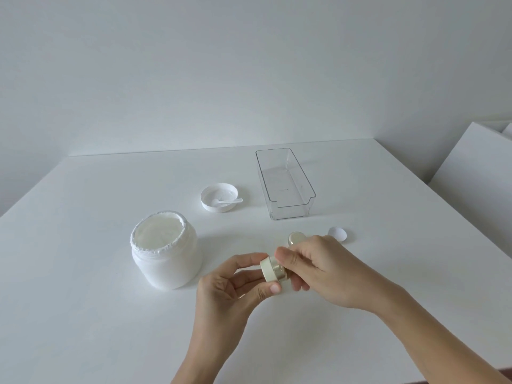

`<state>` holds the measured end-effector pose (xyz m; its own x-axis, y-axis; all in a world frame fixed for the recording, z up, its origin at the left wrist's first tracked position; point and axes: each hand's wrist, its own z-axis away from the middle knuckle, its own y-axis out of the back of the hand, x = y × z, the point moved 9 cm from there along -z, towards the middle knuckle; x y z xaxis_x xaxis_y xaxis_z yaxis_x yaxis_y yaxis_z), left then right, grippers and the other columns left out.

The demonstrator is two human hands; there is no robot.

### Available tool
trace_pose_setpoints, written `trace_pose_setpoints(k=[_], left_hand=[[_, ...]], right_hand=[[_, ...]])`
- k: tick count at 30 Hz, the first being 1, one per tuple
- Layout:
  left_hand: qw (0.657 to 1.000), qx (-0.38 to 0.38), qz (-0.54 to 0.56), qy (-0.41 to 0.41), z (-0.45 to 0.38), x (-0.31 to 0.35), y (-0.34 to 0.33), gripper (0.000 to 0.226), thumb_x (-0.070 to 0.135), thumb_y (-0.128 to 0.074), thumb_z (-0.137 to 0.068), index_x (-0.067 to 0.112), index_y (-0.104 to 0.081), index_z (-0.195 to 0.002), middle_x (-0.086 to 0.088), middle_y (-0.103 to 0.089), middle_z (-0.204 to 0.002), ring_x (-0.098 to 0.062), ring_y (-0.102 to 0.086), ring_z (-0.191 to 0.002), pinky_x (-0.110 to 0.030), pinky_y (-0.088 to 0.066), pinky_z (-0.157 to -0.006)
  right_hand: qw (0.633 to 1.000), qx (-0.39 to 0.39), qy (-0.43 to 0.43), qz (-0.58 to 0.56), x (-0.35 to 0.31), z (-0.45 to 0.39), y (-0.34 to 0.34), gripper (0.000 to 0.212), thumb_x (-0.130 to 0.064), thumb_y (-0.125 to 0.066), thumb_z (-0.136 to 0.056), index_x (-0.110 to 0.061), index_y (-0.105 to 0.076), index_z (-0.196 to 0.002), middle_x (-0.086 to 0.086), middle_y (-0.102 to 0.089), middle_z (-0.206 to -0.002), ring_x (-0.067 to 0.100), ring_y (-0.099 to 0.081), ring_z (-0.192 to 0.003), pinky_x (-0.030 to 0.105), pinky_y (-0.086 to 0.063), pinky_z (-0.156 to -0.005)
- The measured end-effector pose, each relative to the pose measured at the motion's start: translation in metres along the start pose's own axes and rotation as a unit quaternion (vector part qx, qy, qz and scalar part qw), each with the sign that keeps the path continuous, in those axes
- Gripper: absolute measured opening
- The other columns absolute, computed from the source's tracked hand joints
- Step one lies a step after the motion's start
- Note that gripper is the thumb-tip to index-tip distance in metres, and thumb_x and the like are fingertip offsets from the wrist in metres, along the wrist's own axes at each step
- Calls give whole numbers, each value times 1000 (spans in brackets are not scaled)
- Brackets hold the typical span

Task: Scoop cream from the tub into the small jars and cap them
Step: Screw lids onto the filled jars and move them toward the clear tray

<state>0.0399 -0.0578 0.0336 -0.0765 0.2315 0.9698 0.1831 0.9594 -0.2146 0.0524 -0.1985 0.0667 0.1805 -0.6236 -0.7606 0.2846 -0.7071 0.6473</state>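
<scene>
- Small jar, a glossy gold cylinder with a cream cap, lay sideways, pinched between left hand and right hand fingertips.
- Round white tub stood open, brimming with smooth cream, left of the hands.

No text, label, brand or number can be read anywhere; the tub at nine o'clock from centre is plain white.

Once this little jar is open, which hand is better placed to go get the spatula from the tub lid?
Probably the right hand. The spatula lies in the tub lid with its handle pointing right, and the left hand already cradles the small jar, so it can hold the jar.
</scene>
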Motion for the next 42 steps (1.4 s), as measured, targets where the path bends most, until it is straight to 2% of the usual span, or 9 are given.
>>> trace_pose_setpoints(k=[5, 7, 9, 12, 16, 25, 32, 37, 42], left_hand=[[1000, 15, -14, 8, -2, -2, 3, 38, 9, -87, -62, 14, -73, -97, -13, -79, -88, -30, -77, -85, -29, -60, -75], [1000, 11, -28, 7, -2, -2, 2, 41, 15, -92, -62, 18, -74, -98, -12, -80, -90, -31, -76, -88, -36, -61, -80], [999, 12, -37, 4, -2, -2, 1, 43, 22, -90, -60, 18, -73, -99, -12, -79, -92, -31, -75, -91, -43, -58, -85], [999, 15, -51, 0, -2, -2, 1, 43, 24, -92, -61, 18, -73, -99, -10, -80, -93, -30, -76, -91, -46, -57, -86], [995, 11, -92, -25, -2, 1, -1, 38, 22, -88, -62, 23, -74, -97, -3, -80, -94, -24, -76, -90, -33, -61, -79], [974, 14, -212, -79, -5, 1, -13, 40, 34, -86, -62, 31, -72, -100, 6, -78, -95, -13, -73, -93, -28, -57, -87], [910, -13, -410, -56, -11, -12, -5, 94, 43, -91, -55, 40, -37, -131, 27, -46, -123, 11, -44, -113, 1, -31, -88], [897, -29, -441, 0, -9, -31, 2, 82, 38, -85, -66, 39, -35, -131, 30, -48, -119, 12, -39, -113, -25, -35, -96], [898, -21, -440, -4, -13, -30, 1, 66, 28, -82, -72, 39, -40, -122, 31, -56, -108, 17, -39, -108, -34, -38, -98]], right_hand=[[994, -38, 31, -99, -2, 2, 3, 23, -38, -70, -82, -30, -64, -103, -10, -69, -93, 11, -68, -84, 30, -57, -78], [997, -20, 16, -74, -2, 2, 2, 18, -43, -63, -87, -25, -67, -90, -9, -68, -78, 7, -64, -73, 35, -56, -72], [1000, -1, -1, -18, 0, 1, 1, 44, -59, -47, -87, -20, -63, -78, -6, -65, -70, 10, -61, -66, 43, -55, -70], [999, 7, 10, -41, -1, 4, 1, 44, -67, -50, -81, -27, -64, -95, -8, -68, -81, 7, -64, -76, 40, -55, -74], [996, 2, 30, -84, -2, 5, 2, 18, -39, -65, -86, -27, -65, -98, -6, -69, -87, 15, -66, -83, 44, -54, -80], [994, 34, 0, -101, 13, 9, 4, 20, -39, -60, -90, -21, -67, -87, -11, -64, -76, 6, -61, -73, 30, -52, -73], [987, 137, -12, 88, 39, 15, 38, 15, -28, -63, -87, -29, -63, -102, -11, -61, -87, 5, -57, -89, 24, -48, -82], [979, 86, -21, 183, 53, 13, 18, 18, -25, -55, -89, -27, -59, -106, -9, -44, -92, 4, -47, -85, 19, -43, -78], [973, 88, -19, 213, 52, 11, 14, 17, -28, -52, -90, -24, -59, -106, -5, -43, -92, 8, -44, -82, 22, -44, -75]])
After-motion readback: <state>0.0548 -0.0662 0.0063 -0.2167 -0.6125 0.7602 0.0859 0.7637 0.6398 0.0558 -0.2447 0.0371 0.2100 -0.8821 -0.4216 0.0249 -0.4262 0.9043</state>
